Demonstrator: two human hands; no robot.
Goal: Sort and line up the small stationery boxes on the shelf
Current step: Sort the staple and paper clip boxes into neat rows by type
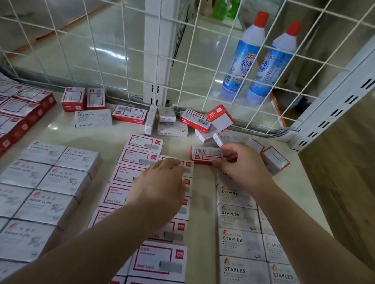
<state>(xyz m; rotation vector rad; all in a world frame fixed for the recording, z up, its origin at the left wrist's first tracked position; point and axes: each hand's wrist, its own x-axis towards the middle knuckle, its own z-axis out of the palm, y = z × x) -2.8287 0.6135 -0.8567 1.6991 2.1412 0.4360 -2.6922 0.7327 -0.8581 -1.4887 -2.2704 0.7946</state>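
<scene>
On the pale shelf (205, 199) lie rows of small boxes. Two columns of red-and-white staple boxes (135, 157) run down the middle. My left hand (161, 185) rests flat, fingers extended, on the top boxes of the right-hand red column. My right hand (240, 162) pinches a red-and-white box (205, 155) lying with its barcode face up, just right of that column. Grey STAPLES boxes (236, 217) form columns under my right wrist. Grey PAPER CLIPS boxes (47, 179) fill the left. A loose jumble of mixed boxes (193, 121) lies near the back.
A white wire grid (129, 56) closes the back of the shelf. Behind it stand two blue-and-white cleaner bottles (243, 60) with red caps. Red boxes (9, 116) are stacked at the far left. A slotted shelf upright (346, 100) bounds the right side.
</scene>
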